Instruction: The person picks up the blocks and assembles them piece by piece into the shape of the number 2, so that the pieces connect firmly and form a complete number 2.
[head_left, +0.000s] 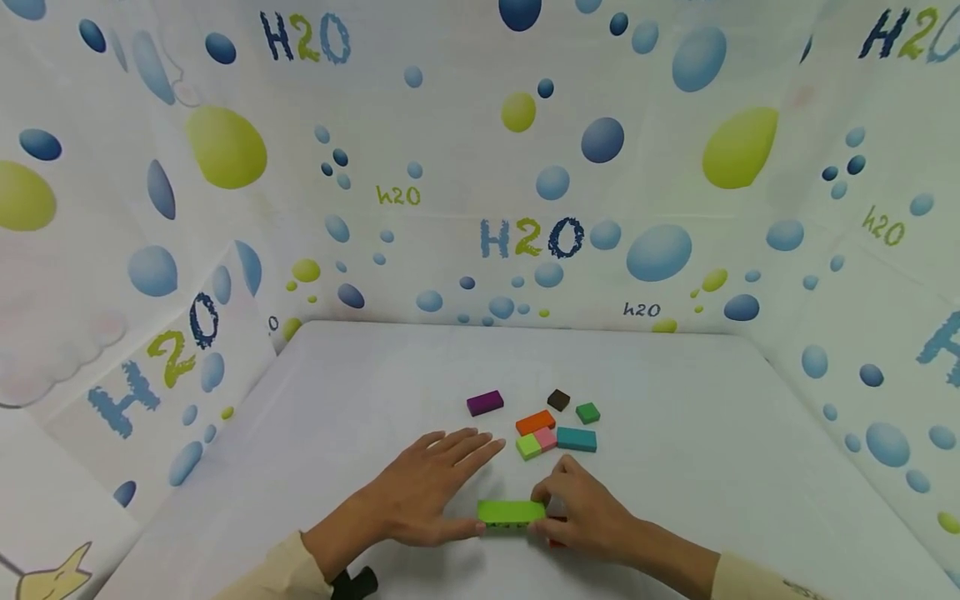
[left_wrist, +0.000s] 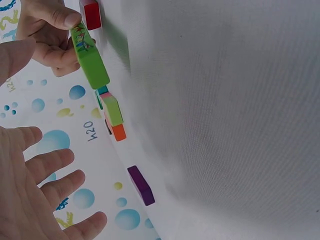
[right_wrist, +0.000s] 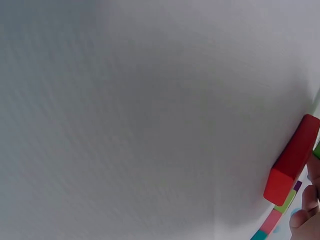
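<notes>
A long bright green block (head_left: 510,512), with a printed picture on its side (left_wrist: 83,40), is pinched at one end between the thumb and fingers of my right hand (head_left: 588,508). My left hand (head_left: 431,492) is spread with straight fingers; its thumb points at the block's other end, and in the left wrist view it stands apart from it. A red block (right_wrist: 292,160) lies on the table beside the right hand, which mostly hides it in the head view.
Beyond the hands on the white table (head_left: 360,400) lie a purple block (head_left: 485,403), an orange one (head_left: 536,422), a lime one (head_left: 528,447), a pink one (head_left: 545,439), a teal one (head_left: 577,439), a dark brown one (head_left: 558,400) and a small green one (head_left: 588,412). Patterned cloth walls surround the table.
</notes>
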